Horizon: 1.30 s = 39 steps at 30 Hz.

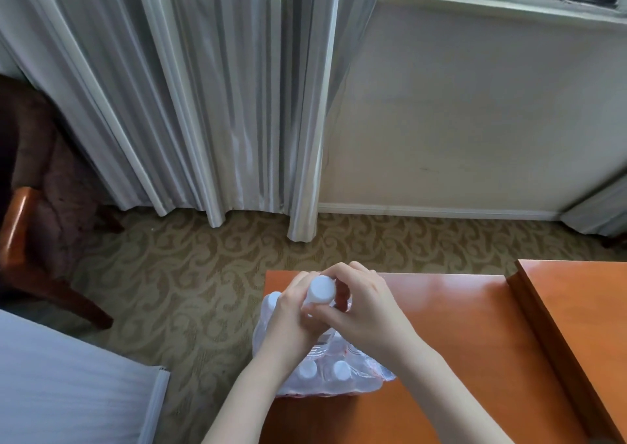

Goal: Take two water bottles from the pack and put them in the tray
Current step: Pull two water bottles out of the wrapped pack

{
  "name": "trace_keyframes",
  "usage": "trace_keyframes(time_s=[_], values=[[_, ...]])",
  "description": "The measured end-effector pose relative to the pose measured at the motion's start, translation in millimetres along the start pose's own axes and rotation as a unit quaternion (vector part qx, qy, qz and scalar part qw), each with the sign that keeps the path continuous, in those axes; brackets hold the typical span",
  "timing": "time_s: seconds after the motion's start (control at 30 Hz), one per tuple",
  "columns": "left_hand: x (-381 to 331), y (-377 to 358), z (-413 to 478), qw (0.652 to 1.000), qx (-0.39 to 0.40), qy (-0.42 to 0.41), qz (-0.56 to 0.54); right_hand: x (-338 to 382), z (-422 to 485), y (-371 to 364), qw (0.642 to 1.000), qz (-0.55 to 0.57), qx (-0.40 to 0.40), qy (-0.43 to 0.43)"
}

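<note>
A plastic-wrapped pack of water bottles (339,379) with white caps sits at the left end of the orange wooden table (458,341). One water bottle (320,289) stands higher than the others, its white cap showing between my hands. My left hand (291,321) wraps the bottle's neck from the left. My right hand (363,311) grips the same bottle from the right, fingers curled just under the cap. Two more caps show in the pack below my wrists. No tray is in view.
A raised wooden piece (576,324) borders the table on the right. A wooden chair (30,240) stands at the left, a white bed corner (68,386) at the lower left. Grey curtains (203,104) hang ahead above patterned carpet (190,274).
</note>
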<state>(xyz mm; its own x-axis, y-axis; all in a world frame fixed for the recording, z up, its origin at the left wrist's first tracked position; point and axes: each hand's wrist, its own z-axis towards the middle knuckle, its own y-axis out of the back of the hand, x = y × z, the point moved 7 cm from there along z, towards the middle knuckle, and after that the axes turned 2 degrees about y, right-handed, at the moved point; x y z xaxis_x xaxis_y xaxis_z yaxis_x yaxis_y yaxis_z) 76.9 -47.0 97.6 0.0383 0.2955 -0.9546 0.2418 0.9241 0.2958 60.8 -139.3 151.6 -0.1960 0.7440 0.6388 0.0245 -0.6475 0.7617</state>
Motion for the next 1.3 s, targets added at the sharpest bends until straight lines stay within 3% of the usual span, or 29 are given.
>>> trace_keyframes(time_s=[0.13, 0.2, 0.3, 0.43, 0.5, 0.7, 0.87, 1.07, 1.3], values=[[8, 20, -6, 0.998, -0.049, 0.012, -0.023, -29, -9, 10, 0.981, 0.146, -0.116, -0.051], [12, 33, -9, 0.996, -0.072, 0.02, -0.047, -67, -14, -2, 0.976, 0.136, -0.138, -0.102], [12, 50, -16, 0.994, -0.096, 0.018, -0.045, -123, -23, -56, 0.988, -0.056, 0.007, -0.146], [22, 65, -22, 0.992, -0.118, 0.036, -0.038, -158, -33, -117, 0.943, -0.254, 0.181, -0.117], [24, 69, -25, 0.99, -0.129, 0.037, -0.038, -159, -29, -129, 0.923, -0.323, 0.185, -0.092], [27, 74, -25, 0.988, -0.139, 0.048, -0.054, -167, -14, -143, 0.908, -0.356, 0.183, -0.123], [30, 71, -21, 0.988, -0.129, 0.049, -0.063, -172, -17, -139, 0.934, -0.287, 0.139, -0.163], [27, 66, -14, 0.991, -0.109, 0.048, -0.067, -178, -24, -116, 0.98, -0.111, 0.009, -0.164], [11, 62, -3, 0.994, -0.095, 0.029, -0.036, -129, -15, -31, 0.977, 0.136, -0.097, -0.133]])
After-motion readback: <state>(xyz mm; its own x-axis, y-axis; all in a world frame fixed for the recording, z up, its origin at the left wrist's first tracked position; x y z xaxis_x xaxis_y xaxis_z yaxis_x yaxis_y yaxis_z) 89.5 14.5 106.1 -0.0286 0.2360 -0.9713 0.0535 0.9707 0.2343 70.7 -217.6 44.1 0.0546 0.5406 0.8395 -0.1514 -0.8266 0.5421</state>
